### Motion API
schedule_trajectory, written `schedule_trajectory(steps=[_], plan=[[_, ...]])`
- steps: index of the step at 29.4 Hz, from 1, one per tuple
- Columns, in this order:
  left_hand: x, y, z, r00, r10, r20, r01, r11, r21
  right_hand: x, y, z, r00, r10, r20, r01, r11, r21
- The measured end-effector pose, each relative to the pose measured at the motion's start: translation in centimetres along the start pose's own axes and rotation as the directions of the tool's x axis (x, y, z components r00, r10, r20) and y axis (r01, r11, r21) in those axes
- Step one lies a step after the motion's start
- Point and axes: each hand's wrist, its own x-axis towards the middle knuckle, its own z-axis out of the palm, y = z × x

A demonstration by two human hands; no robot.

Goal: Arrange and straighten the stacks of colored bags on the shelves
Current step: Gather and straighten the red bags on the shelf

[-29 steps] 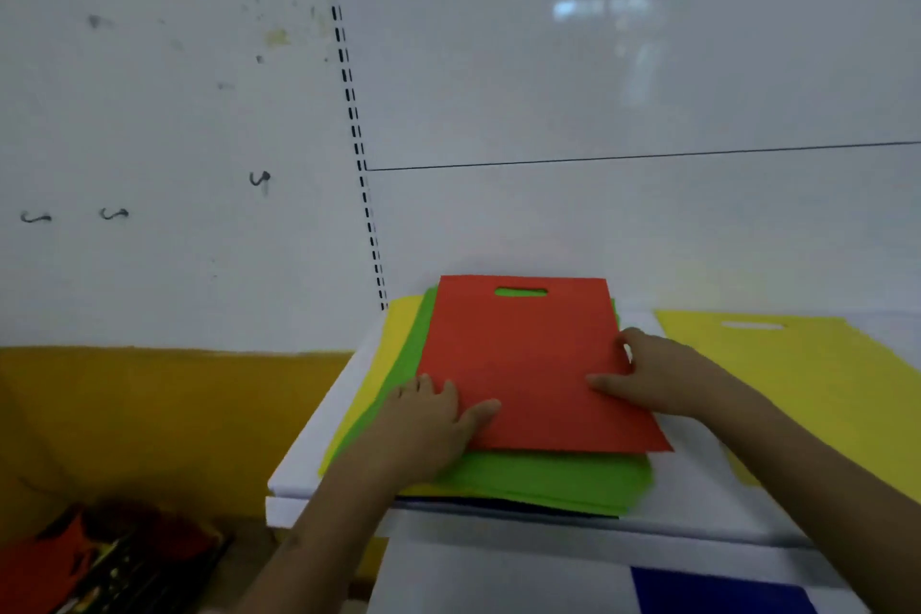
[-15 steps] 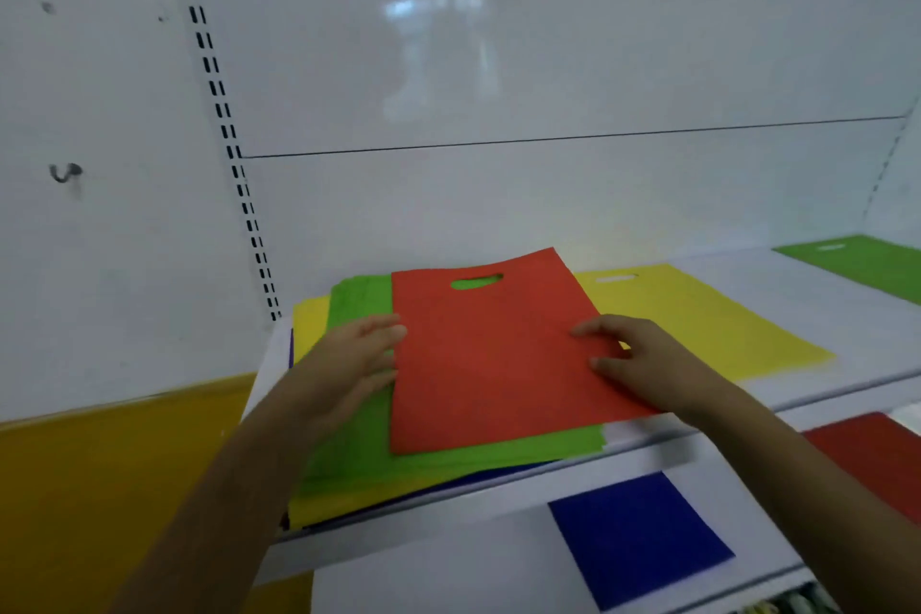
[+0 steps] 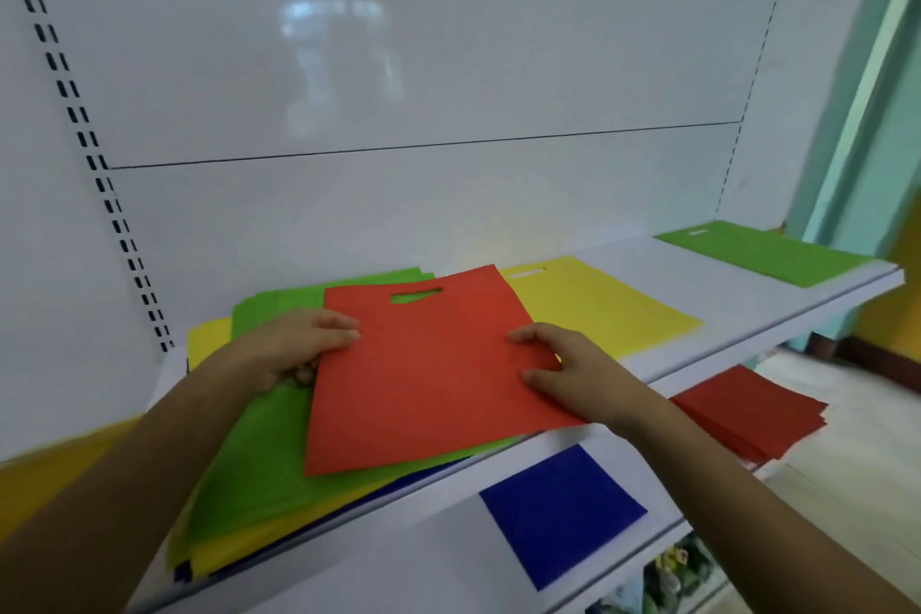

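Note:
A red bag with a cut-out handle lies tilted on top of a skewed stack of green bags, yellow bags and dark blue ones at the left end of the upper shelf. My left hand pinches the red bag's left edge, thumb on top and fingers curled beneath. My right hand holds its right edge, with thumb and forefinger on top. A single yellow bag lies just right of the stack, partly under the red bag.
A green bag lies at the shelf's far right end. On the lower shelf are a blue bag and a stack of red bags. A white back panel with slotted uprights stands behind.
The view has swung right and closer. My left hand went from lying flat beside the red bag to pinching its edge. The red bag has turned and shifted slightly to the right.

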Motion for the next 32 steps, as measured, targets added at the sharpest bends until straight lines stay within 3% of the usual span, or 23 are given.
schedule_trajectory(steps=[4,6,10,15,19,25,32], plan=[[0.3,0.6,0.8,0.995,0.103,0.003,-0.1,0.973,-0.21,-0.1,-1.0,0.4,0.998,-0.021,-0.054,0.018,0.998,-0.056],[0.2,0.5,2.0,0.994,0.106,0.016,-0.1,0.971,-0.215,-0.7,-1.6,0.6,0.995,-0.041,-0.086,0.032,0.995,-0.096],[-0.9,1.0,2.9,0.972,0.214,-0.094,-0.226,0.962,-0.152,-2.5,-2.0,0.2,0.985,-0.071,-0.16,0.053,0.992,-0.112],[-4.3,4.7,3.8,0.848,0.477,-0.231,-0.49,0.871,-0.002,-5.3,-1.4,-2.4,0.965,-0.11,-0.24,0.098,0.993,-0.063],[-7.1,8.2,7.5,0.784,0.552,-0.284,-0.586,0.809,-0.045,-8.5,0.7,-5.7,0.938,-0.087,-0.334,0.095,0.995,0.007],[-7.8,14.7,20.7,0.775,0.607,-0.174,-0.628,0.769,-0.116,-16.7,7.3,-15.3,0.897,0.047,-0.44,-0.023,0.998,0.059],[-7.0,19.6,42.9,0.797,0.593,0.113,-0.56,0.796,-0.23,-29.0,18.8,-26.5,0.78,0.3,-0.55,-0.319,0.946,0.063]])
